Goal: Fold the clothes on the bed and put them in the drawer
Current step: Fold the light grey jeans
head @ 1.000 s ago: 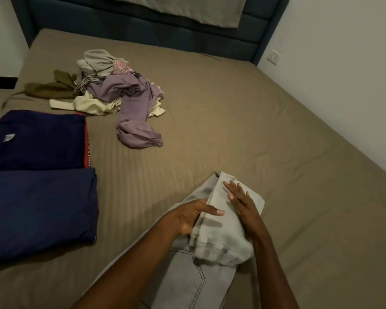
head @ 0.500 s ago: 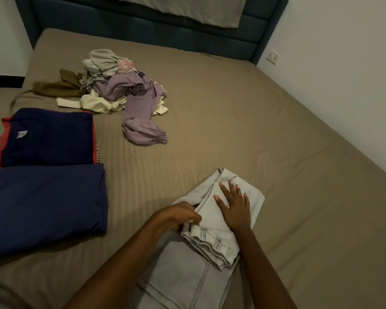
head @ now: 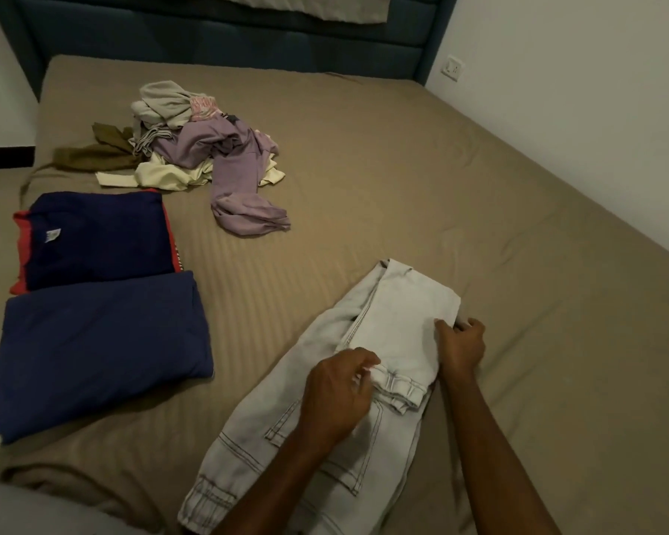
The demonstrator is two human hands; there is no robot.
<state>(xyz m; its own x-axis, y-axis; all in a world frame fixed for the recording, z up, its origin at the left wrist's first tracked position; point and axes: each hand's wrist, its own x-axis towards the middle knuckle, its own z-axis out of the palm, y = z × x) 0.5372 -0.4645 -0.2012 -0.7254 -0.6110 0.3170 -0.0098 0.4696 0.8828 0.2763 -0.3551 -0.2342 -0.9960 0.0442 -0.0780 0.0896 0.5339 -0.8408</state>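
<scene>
Pale grey jeans (head: 394,326) lie partly folded on the bed's near right part, the far section doubled back over the rest. My left hand (head: 337,395) pinches the cuff end of the folded layer at its near edge. My right hand (head: 460,347) grips the right edge of the fold, thumb on top and fingers curled under. A heap of unfolded clothes (head: 201,152), lilac, cream, grey and olive, sits at the far left.
Two folded navy garments lie at the left: one with red trim (head: 93,237) and a plain one (head: 97,349) nearer me. The tan bed sheet (head: 402,179) spreads wide between them. A dark blue headboard (head: 225,40) backs the bed; a white wall with a socket (head: 453,68) runs along the right.
My right hand slid from flat on top of the fold to its right edge and now grips it. My left hand shifted to the cuff end. The view moved back a little.
</scene>
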